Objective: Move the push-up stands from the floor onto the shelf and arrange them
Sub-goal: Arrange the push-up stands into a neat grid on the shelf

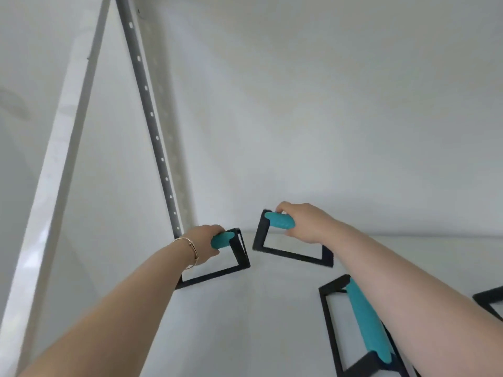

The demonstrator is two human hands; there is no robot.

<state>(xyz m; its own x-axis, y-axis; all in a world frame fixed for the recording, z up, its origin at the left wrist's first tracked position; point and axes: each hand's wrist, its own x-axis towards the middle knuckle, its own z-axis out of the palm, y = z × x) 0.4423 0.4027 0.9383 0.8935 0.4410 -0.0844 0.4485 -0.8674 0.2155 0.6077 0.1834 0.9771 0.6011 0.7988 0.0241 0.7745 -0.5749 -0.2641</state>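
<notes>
We log: white wall (326, 104), plain, soft even light. Grey perforated upright (152, 115) runs diag. down to back-left corner of shelf (258, 308). White frame bar (60, 159) left of it. Shelf surface white, matte.

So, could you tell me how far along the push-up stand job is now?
Done: the near stand and an edge stand, partly seen, sit on the shelf. In hand: the left hand grips the left stand, the right hand the right stand, by their teal handles. Left: release and align them; no others are visible.
</notes>
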